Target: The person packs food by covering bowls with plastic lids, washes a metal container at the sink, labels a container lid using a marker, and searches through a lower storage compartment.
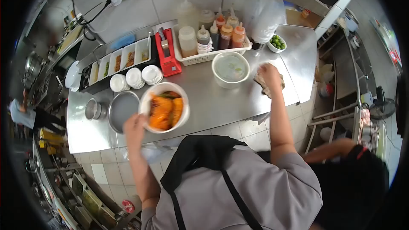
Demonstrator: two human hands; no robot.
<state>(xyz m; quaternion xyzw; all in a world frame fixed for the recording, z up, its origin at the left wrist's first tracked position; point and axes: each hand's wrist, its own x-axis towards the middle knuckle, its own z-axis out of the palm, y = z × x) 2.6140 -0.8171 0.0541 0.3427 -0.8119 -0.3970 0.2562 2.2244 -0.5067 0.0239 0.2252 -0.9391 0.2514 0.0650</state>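
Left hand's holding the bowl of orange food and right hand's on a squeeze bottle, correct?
Not quite: in the head view, the right hand is on a cloth, not a squeeze bottle. The left hand holds the bowl of orange food.

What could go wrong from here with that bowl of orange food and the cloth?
The left hand alone seems to hold the white bowl, by one side, so it might tip and spill the orange food. The right hand, on the crumpled cloth close to the tub of liquid, could perhaps knock the tub and slop it.
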